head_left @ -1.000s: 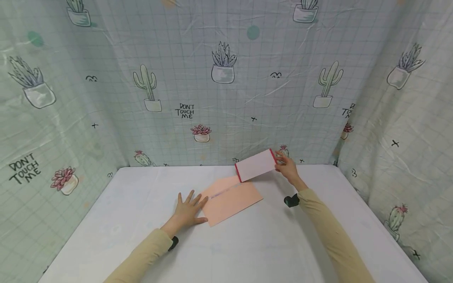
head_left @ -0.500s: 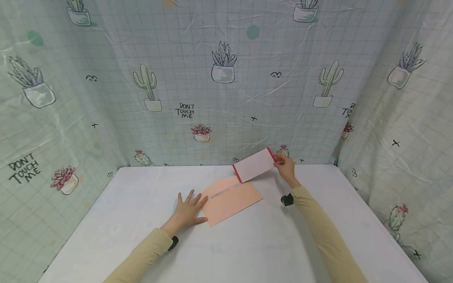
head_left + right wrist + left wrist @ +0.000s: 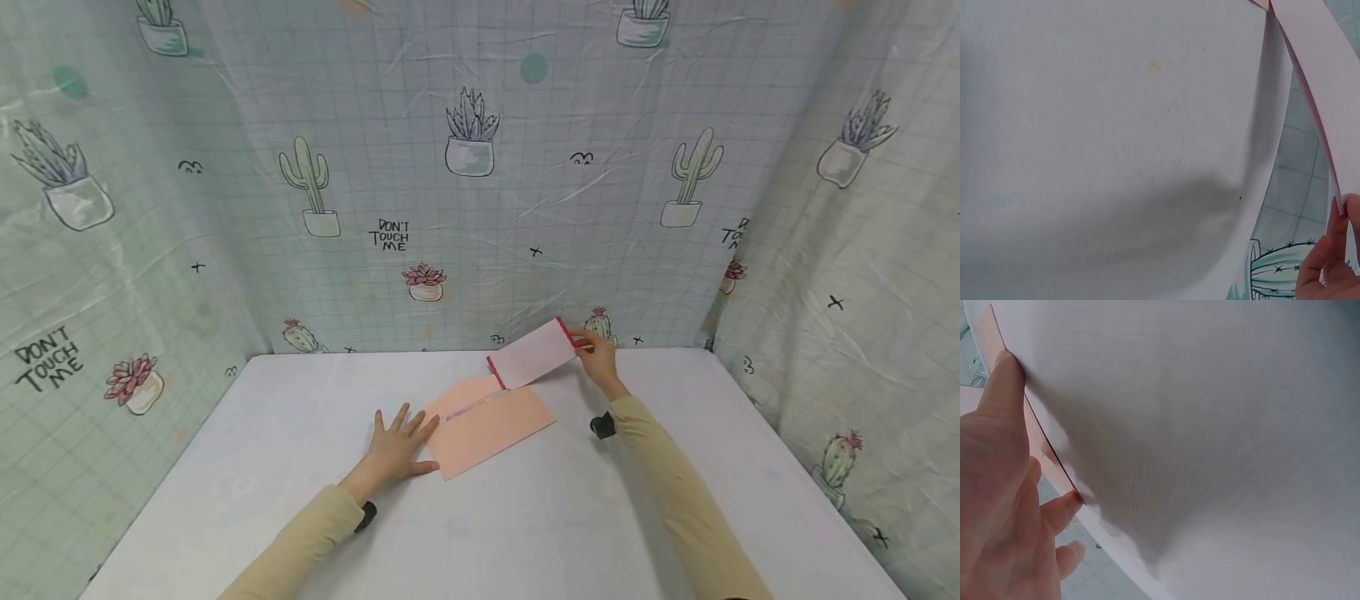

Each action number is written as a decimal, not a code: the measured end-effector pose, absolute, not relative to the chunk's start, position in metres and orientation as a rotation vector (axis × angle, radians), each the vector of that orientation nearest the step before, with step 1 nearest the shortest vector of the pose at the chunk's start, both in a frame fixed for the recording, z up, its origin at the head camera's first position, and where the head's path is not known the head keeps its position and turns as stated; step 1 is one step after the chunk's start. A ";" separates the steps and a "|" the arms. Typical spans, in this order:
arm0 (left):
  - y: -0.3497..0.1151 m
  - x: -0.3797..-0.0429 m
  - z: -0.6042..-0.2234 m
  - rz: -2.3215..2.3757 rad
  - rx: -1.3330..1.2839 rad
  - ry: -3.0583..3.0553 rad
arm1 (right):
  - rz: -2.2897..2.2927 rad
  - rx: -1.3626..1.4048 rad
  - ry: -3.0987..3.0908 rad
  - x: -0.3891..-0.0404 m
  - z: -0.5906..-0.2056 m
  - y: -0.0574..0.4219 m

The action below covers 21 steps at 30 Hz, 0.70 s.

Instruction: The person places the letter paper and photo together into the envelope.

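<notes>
A peach envelope (image 3: 491, 432) lies slanted on the white table, its flap (image 3: 467, 395) unfolded toward the back. My left hand (image 3: 393, 448) rests with spread fingers at the envelope's left end; in the left wrist view the thumb (image 3: 1005, 384) and a fingertip touch its edge. My right hand (image 3: 598, 360) pinches the right end of a pale pink card (image 3: 531, 354) with red trim along its two short ends. The card is tilted, its right end raised, its lower left corner at the envelope's opening. In the right wrist view, fingers (image 3: 1335, 240) grip the card's corner (image 3: 1341, 200).
The white table (image 3: 525, 533) reaches back to a hanging cloth (image 3: 480, 208) printed with cacti, which also covers both sides. Each wrist wears a black strap or device, seen at the left wrist (image 3: 366, 517) and right wrist (image 3: 603, 426).
My right hand has moved a little to the left with the card, and the card's lower left corner has shifted left along the envelope's opening. The left hand and envelope have stayed in place.
</notes>
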State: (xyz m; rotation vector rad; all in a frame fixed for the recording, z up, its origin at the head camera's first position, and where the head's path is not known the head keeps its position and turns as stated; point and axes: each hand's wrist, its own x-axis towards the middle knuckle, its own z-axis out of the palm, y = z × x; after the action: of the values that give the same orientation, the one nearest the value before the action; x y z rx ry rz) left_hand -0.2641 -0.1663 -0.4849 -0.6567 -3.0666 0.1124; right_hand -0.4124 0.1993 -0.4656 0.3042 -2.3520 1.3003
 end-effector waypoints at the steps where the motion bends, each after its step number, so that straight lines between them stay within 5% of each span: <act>1: -0.166 -0.264 -0.485 0.108 -0.656 -3.069 | 1.288 0.295 -2.376 -0.412 -0.465 0.197; 21: -0.167 -0.265 -0.486 0.057 -0.667 -3.087 | 1.332 0.359 -2.391 -0.415 -0.464 0.163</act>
State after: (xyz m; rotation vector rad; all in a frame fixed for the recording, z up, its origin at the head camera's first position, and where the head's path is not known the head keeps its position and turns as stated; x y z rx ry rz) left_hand -0.2652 -0.1665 -0.4856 -0.6669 -3.0866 0.0567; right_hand -0.4146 0.1633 -0.4635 0.3588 -2.3908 1.3319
